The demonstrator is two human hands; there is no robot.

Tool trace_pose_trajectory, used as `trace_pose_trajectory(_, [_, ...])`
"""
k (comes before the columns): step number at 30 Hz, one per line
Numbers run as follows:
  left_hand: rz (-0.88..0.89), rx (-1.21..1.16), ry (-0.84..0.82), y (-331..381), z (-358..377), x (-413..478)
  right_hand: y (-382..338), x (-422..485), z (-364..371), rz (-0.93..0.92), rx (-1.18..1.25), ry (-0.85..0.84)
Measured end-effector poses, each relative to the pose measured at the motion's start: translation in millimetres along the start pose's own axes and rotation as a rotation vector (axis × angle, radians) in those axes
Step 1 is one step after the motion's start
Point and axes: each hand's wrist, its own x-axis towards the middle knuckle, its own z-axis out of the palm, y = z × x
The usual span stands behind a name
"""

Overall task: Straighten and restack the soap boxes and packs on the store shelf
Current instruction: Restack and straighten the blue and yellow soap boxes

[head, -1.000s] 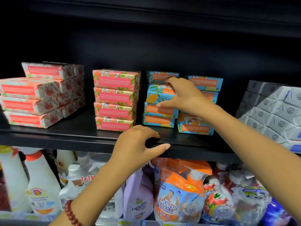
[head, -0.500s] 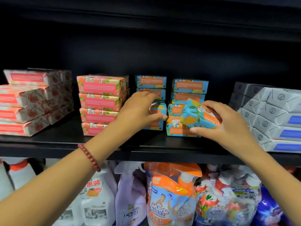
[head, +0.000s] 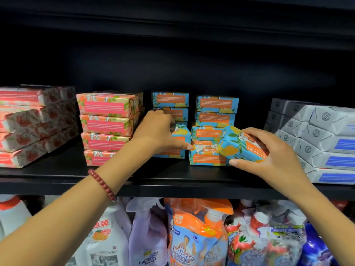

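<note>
While your right hand [head: 269, 156] grasps a tilted blue soap box [head: 238, 144], fingers [head: 257, 132] curled over its top and thumb beneath, just in front of the right blue stack [head: 217, 104] on the shelf [head: 172, 177], your left hand [head: 155, 131] clasps the lower boxes of the left blue stack [head: 170, 99], thumb pointing right.

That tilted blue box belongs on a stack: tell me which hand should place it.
Right. The right hand grips the tilted blue box, just in front of the right blue stack. The left hand holds boxes in the left blue stack.
</note>
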Motion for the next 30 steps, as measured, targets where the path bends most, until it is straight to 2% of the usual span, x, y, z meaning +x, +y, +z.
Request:
trace_pose_trajectory(5, [-0.059,-0.007,-0.002,6,0,-4,4,11,3,0.005,-0.004,-0.04])
trace_pose_trajectory(10, [0.046,-0.165,0.253,19,-9,-38,4,35,12,-0.038,-0.022,-0.121])
trace_pose_trajectory(21, [0.016,-0.255,0.278,20,-14,-71,8,60,39,-0.129,-0.092,-0.271])
trace_pose_trajectory(30, [0.022,-0.272,0.281,25,-18,-70,9,49,39,-0.158,-0.15,-0.143])
